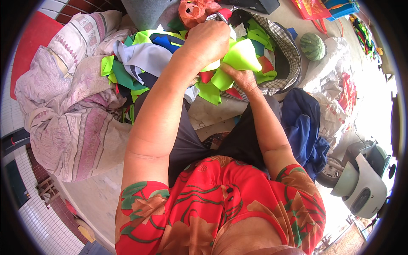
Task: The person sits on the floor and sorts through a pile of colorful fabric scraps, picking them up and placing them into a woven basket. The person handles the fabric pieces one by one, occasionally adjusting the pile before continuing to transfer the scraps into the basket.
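My left hand (207,41) is closed over the top of a bundle of neon yellow-green fabric pieces (240,57), held above my lap. My right hand (239,77) grips the same bundle from below, fingers curled into the cloth. Red scraps (207,76) poke out between the green pieces. Under and behind the hands lies a heap of cut fabric (140,59) in green, blue, grey and white, spilling from a checked bag (285,46). Both forearms come up from the lower edge, over my red flowered top.
A large pale pink patterned quilt (72,106) is piled at the left. Dark blue cloth (304,123) lies at my right. A watermelon (313,46) sits on the floor beyond the checked bag, an orange plastic bag (193,10) at the top, and a scooter (361,178) at the lower right.
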Tool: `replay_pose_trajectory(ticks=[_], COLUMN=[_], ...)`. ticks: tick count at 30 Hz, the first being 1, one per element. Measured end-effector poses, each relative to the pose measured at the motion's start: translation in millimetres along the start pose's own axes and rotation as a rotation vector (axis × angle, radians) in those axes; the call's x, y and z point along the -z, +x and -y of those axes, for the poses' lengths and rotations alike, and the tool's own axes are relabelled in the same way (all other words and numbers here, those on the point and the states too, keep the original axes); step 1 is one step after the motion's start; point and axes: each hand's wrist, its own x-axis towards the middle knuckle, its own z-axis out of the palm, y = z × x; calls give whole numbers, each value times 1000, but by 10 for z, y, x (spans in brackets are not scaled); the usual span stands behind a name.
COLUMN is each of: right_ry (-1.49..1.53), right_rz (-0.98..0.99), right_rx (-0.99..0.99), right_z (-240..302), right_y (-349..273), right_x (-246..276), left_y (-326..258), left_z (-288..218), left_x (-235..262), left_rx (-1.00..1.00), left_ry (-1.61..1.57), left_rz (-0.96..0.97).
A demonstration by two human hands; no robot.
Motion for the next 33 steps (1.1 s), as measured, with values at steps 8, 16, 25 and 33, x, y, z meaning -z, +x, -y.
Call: replay_pose_trajectory(ticks=[8, 16, 25, 33], right_ry=[-921, -579, -163, 577], right_rz=[39, 85, -104, -227], right_rx=[536, 80, -122, -317], right_z=[-506, -535, -64, -49], right_y=[-150, -101, -34, 5], right_x=[-228, -230, -106, -100], left_y=[-67, -170, -90, 94], left_z=[-179, -514, -444, -70], left_x=[51, -352, -284, 78], left_rx=[-55, -112, -59, 114], left_ry=[30, 245, 163, -968], left_rz=[61, -28, -119, -214])
